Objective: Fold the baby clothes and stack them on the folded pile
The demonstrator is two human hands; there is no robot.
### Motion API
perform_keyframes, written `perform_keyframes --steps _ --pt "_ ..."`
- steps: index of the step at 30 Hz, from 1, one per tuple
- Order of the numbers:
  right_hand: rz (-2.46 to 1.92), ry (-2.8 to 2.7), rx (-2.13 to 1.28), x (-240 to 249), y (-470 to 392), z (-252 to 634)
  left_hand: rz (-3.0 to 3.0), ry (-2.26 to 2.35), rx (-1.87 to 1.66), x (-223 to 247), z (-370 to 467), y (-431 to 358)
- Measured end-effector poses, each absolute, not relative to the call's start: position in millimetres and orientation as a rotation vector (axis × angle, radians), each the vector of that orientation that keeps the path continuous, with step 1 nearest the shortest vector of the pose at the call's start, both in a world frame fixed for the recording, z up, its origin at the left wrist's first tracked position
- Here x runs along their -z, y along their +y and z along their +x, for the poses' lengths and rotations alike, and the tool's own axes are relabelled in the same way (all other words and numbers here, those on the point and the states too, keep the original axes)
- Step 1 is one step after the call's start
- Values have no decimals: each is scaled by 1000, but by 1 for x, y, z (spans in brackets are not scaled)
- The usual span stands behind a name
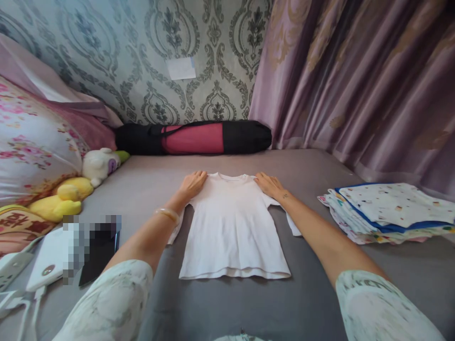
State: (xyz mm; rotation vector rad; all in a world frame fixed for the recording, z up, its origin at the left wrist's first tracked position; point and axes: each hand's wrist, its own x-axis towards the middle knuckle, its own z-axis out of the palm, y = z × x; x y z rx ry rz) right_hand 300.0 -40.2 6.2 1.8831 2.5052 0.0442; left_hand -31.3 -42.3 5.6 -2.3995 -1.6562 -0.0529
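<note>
A small white long-sleeved shirt (236,227) lies spread flat on a grey sheet, its neckline away from me and its hem towards me. My left hand (195,183) is at the shirt's left shoulder, fingers closed together on the fabric edge. At the opposite shoulder, my right hand (269,183) is closed on the cloth in the same way. The fingertips of both are partly hidden. Each forearm passes over part of a sleeve, which hangs out beside the shirt's body.
A stack of folded patterned clothes (394,208) lies to the right. Leftward are a dark phone (97,253), a white device (53,258) with cables, plush toys (97,166) and a floral pillow (35,142). A black and red long bag (194,138) rests along the wall.
</note>
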Motion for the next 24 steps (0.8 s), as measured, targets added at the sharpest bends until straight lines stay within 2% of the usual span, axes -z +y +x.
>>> perform_keyframes --steps 7,16,20,24 --pt "1889 2521 -2 -11 -17 296 -2370 -1777 85 -2 -29 -15" --pt "1892 2543 167 -9 -5 291 -2518 -2193 177 6 -31 8" --pt "1902 2597 309 -10 3 270 -2622 -2170 301 6 -18 22" --pt "1971 2605 252 -1 8 251 -2621 -2156 425 12 -5 25"
